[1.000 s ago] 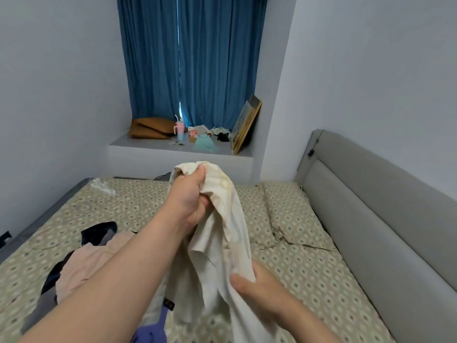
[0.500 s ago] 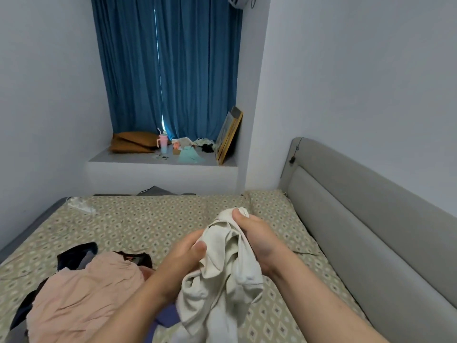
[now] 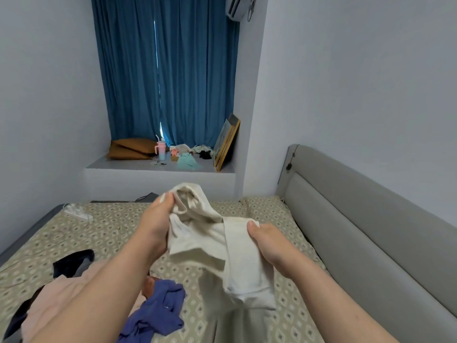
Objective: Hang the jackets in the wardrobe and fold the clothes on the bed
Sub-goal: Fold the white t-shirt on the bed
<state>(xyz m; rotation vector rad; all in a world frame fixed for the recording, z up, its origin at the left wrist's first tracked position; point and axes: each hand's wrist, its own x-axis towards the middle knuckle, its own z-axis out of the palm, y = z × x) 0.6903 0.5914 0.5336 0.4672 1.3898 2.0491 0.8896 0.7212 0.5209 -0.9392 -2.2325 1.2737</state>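
At about eight o'clock in the view a heap of unfolded clothes lies on the bed (image 3: 111,226): a pink garment (image 3: 61,300) over something dark, with a blue-purple garment (image 3: 158,310) crumpled at its seven o'clock edge.

Just left of centre, the left hand (image 3: 155,229) pinches the cream garment (image 3: 210,238) between thumb and fingers, close to a rolled opening that stands up at the cloth's eleven o'clock corner. Whether that opening is a neck, cuff or waistband cannot be told. The garment is held in the air over the mattress. Its middle is bunched between the two hands and a long panel hangs toward six o'clock.

At the garment's three o'clock side, the right hand (image 3: 269,243) grips a fold of it with the thumb on top.

The step in hand looks like opening the piece out before folding. To do it well:

- Find matching corners or seams, one per hand.
- Draw the hands apart until the cloth hangs flat.
- Lay it on the bare patterned sheet toward twelve o'clock, away from the heap, so nothing gets caught underneath.
- Smooth it before the first fold.

The grey headboard (image 3: 358,231) runs along the three o'clock side.
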